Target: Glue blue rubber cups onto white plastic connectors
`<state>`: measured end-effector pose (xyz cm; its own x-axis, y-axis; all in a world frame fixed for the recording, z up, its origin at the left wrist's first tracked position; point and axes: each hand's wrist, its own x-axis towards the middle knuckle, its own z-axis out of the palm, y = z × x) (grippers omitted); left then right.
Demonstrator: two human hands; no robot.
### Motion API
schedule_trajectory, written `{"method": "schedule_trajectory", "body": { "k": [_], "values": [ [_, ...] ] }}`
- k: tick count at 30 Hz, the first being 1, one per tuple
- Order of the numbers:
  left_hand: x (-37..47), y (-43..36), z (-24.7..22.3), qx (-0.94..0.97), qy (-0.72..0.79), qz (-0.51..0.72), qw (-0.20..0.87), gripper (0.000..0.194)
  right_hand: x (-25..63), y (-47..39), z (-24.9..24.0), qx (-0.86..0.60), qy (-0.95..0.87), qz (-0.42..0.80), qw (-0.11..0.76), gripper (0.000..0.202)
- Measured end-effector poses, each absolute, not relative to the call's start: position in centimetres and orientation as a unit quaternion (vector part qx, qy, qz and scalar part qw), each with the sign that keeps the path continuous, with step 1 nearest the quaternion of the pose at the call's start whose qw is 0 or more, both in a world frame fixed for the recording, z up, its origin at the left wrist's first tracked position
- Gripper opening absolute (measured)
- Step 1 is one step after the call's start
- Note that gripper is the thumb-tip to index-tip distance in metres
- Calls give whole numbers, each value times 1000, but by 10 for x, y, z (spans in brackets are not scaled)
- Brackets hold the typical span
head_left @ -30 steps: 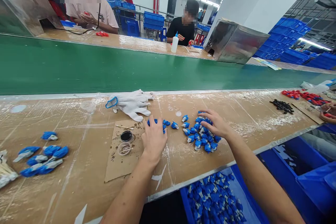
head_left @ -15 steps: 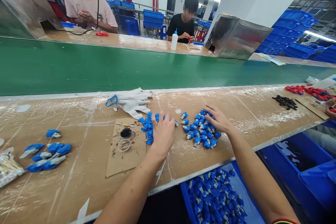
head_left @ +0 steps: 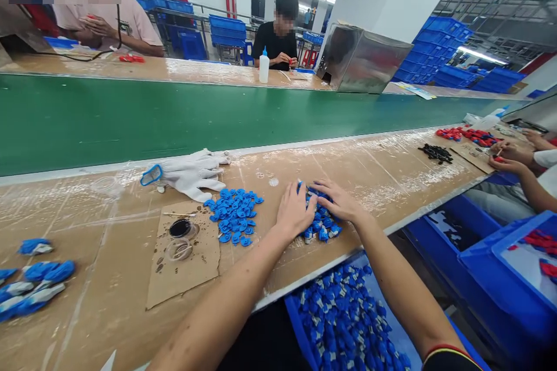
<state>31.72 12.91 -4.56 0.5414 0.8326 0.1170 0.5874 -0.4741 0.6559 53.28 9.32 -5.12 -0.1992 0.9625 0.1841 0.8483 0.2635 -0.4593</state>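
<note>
My left hand (head_left: 296, 208) and my right hand (head_left: 339, 200) lie close together over a heap of small blue-and-white parts (head_left: 319, 231) on the table. Both have their fingers stretched out and touch the heap from its two sides; some fingertips are hidden among the parts. Left of my left hand lies a spread of small flat blue pieces (head_left: 235, 214). Below the table edge, between my forearms, a blue bin (head_left: 293, 324) holds many more blue-and-white parts.
A cardboard sheet (head_left: 187, 278) bears a cup of dark liquid (head_left: 181, 228), a clear cup (head_left: 178, 250) and a cotton swab (head_left: 180, 214). A white glove (head_left: 191, 177) lies behind. Beyond runs a green conveyor belt (head_left: 195, 110). At right are black parts (head_left: 435, 153) and co-workers' hands (head_left: 513, 156).
My left hand has moved right, off the flat blue pieces, to the blue-and-white heap. My right hand has come nearer to it, and the heap is more compact. The view has turned right.
</note>
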Motion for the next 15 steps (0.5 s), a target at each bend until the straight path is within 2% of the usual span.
{"method": "schedule_trajectory", "body": {
  "k": [7,12,15],
  "values": [
    [342,48,-48,821,374,219,372,58,534,-4,-41,-623,-728,124,259,59],
    [328,-28,-58,812,265,183,486,63,527,-100,-40,-706,-634,121,292,45],
    [315,-60,-78,826,182,135,516,66,518,-123,-32,-750,-591,141,262,38]
  ]
}}
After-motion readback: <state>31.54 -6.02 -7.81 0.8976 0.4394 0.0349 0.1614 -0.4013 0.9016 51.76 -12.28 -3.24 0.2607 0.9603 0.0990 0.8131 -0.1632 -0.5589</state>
